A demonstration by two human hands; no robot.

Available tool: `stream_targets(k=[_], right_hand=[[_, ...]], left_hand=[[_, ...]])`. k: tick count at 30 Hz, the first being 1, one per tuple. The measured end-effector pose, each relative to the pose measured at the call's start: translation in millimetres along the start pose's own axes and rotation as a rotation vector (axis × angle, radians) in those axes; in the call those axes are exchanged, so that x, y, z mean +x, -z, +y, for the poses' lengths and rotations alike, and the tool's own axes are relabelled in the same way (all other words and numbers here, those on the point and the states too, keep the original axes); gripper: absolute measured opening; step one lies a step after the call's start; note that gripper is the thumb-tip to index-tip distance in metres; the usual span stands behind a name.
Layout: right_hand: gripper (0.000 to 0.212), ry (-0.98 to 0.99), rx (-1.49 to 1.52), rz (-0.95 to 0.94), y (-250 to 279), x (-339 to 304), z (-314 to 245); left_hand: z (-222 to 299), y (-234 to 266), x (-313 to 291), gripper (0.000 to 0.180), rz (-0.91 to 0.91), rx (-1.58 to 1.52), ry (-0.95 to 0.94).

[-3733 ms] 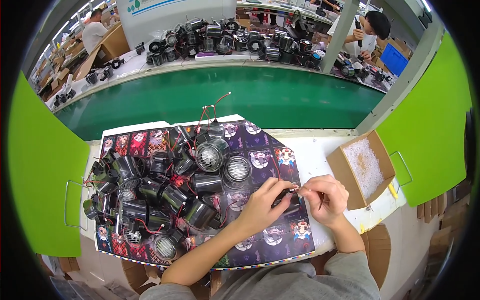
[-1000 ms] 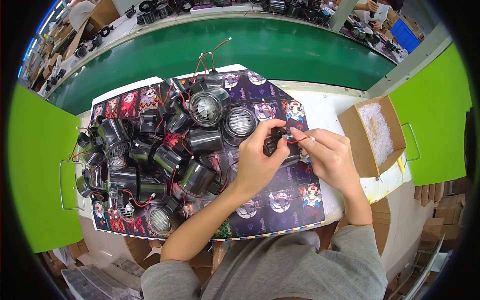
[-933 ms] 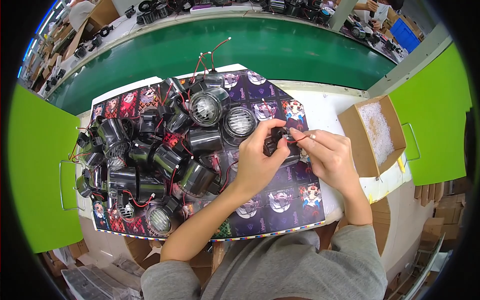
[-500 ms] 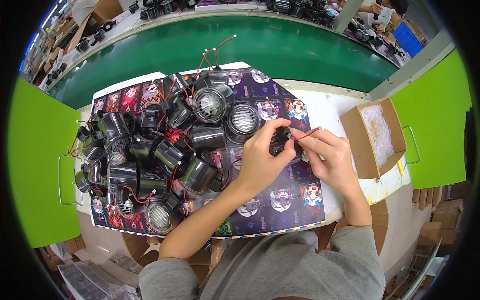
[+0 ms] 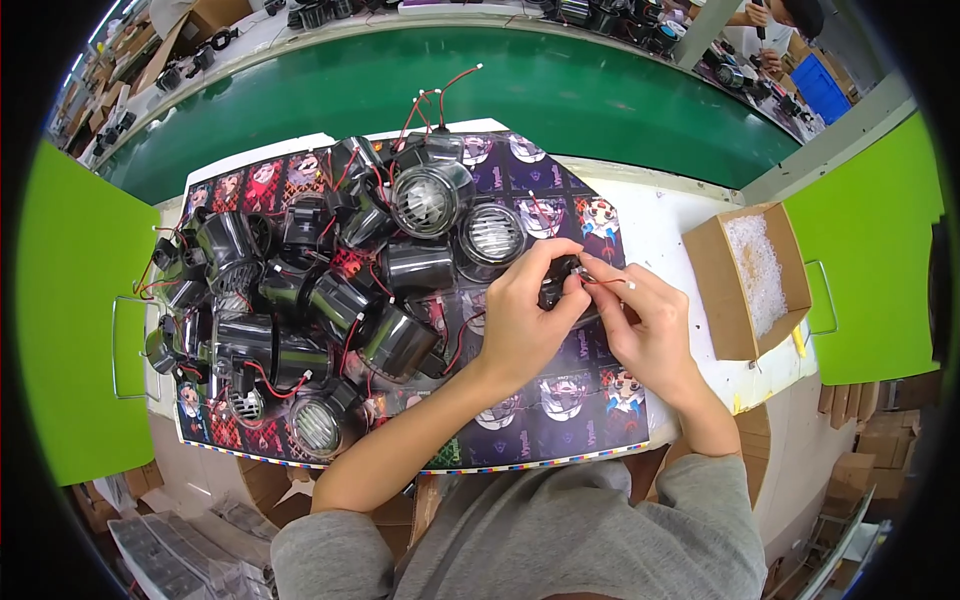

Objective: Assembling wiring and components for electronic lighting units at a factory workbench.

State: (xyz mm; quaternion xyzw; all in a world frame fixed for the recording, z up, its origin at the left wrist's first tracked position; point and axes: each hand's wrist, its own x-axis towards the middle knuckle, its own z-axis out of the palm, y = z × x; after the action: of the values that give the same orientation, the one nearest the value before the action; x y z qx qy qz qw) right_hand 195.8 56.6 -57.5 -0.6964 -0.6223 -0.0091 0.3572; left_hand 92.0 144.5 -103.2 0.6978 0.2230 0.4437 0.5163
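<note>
My left hand (image 5: 520, 318) is closed around a small black plastic part (image 5: 553, 288), thumb and forefinger curled about it. Most of that part is hidden by the fingers. From it a thin red wire (image 5: 608, 281) with a white connector runs to the right. My right hand (image 5: 648, 325) pinches at the wire's base, against the part, its fingertips touching those of the left. To the left lies a heap of glossy black cylindrical housings (image 5: 415, 265), some with grilles and red wires.
A printed dark mat (image 5: 560, 420) covers the white table. An open cardboard box (image 5: 700, 262) of clear small pieces stands at right. Beyond the mat runs a green conveyor belt (image 5: 560, 90). Green panels (image 5: 880, 250) flank both sides. Another person (image 5: 765, 40) works at far right.
My right fingers have shifted down the wire toward the black part, and the wire's connector end has swung lower. My left hand keeps its hold. The whole view has shifted slightly.
</note>
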Motion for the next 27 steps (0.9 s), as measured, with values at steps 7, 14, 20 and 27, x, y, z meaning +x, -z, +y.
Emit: stream_targets(k=[7, 14, 20, 27], right_hand=[[0.026, -0.197, 0.250, 0.000, -2.9, 1.0, -5.0], [0.023, -0.115, 0.228, 0.018, -3.5, -1.4, 2.0], [0.020, -0.275, 0.368, -0.065, -2.5, -3.3, 5.6], [0.020, -0.257, 0.496, -0.031, -5.5, -4.1, 8.0]], left_hand=[[-0.6, 1.5, -0.9, 0.022, 0.015, -0.003, 0.014], [0.1, 3.8, 1.3, 0.024, 0.009, 0.142, -0.074], [6.6, 7.8, 1.4, 0.027, -0.041, 0.241, -0.068], [9.2, 9.6, 1.2, 0.028, -0.035, 0.381, -0.164]])
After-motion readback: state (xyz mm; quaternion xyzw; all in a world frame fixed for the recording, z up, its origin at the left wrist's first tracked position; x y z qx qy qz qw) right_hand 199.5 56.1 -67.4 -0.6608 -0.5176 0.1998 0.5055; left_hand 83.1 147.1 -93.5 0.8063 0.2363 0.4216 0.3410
